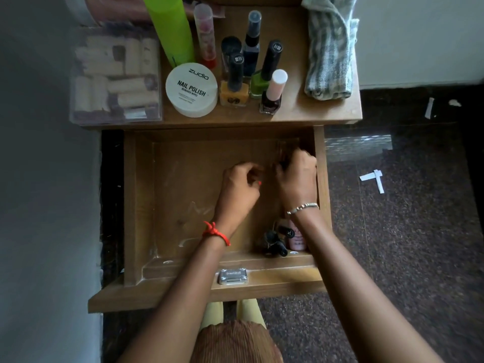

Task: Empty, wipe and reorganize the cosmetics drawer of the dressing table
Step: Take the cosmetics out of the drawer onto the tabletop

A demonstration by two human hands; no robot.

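The wooden drawer (pixel 183 195) stands pulled out, with most of its floor bare and dusty. Both hands reach into its back right part. My left hand (pixel 239 184) has its fingers curled shut and I see nothing in it. My right hand (pixel 298 174) is curled downward by the right wall, over a blurred, faintly clear-edged thing (pixel 286 149); its fingers are hidden. A pink bottle (pixel 297 238) and dark small bottles (pixel 273 243) lie in the drawer's front right corner, under my right wrist.
On the table top (pixel 290 111) stand a nail polish remover wipes tub (pixel 191 89), several nail polish bottles (pixel 234 85), a green bottle (pixel 172 30), a clear box of rolls (pixel 116 74) and a folded striped cloth (pixel 330 48). Paper scraps (pixel 372 179) lie on the dark floor.
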